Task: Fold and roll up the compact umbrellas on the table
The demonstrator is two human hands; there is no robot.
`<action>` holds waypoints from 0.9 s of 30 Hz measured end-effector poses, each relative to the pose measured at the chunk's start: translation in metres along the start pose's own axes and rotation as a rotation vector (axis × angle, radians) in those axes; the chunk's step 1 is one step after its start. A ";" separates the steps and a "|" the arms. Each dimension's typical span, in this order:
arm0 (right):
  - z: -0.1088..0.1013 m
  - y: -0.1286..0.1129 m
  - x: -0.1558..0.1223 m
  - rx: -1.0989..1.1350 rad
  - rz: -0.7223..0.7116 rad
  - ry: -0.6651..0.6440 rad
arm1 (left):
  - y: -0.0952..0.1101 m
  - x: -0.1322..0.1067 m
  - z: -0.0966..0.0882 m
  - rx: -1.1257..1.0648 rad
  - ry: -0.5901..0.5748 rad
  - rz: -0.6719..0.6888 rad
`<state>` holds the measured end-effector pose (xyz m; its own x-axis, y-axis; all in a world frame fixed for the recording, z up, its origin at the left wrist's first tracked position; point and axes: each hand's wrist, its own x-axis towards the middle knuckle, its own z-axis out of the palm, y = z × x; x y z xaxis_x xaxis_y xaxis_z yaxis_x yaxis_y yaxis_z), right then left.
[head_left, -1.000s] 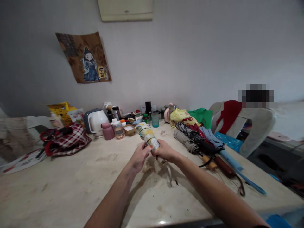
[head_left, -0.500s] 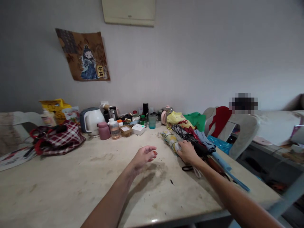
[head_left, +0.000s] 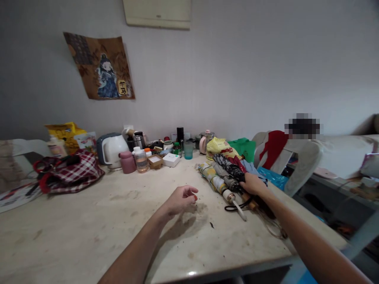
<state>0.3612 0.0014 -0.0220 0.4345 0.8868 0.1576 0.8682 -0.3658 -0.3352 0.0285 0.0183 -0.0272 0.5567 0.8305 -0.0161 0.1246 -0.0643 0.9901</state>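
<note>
Head view: left hand [head_left: 181,199] hovers half-curled, empty, above the pale stained worktop [head_left: 89,228]; right hand [head_left: 251,184] covers dark folded fabric umbrellas [head_left: 229,171], grip unclear.

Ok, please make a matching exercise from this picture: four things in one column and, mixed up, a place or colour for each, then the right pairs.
Things:
1 poster
2 cup
3 right hand
4 kettle

Place or colour:
A white
B on the umbrellas
C on the wall
D teal

Pairs: 1-C, 2-D, 3-B, 4-A.
</note>
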 end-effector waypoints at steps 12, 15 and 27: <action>-0.002 -0.087 -0.050 0.724 -0.353 0.132 | 0.012 -0.001 -0.006 -0.312 0.236 0.222; 0.007 -0.124 -0.062 0.783 -0.481 -0.364 | 0.015 -0.001 -0.018 -0.382 0.369 0.407; 0.061 -0.170 -0.065 0.579 -0.712 -0.043 | 0.012 0.005 -0.052 -0.158 0.721 0.467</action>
<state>0.1703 0.0234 -0.0321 -0.1767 0.8624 0.4744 0.6670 0.4593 -0.5867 -0.0097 0.0502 -0.0084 -0.1398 0.8896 0.4349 -0.1316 -0.4520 0.8823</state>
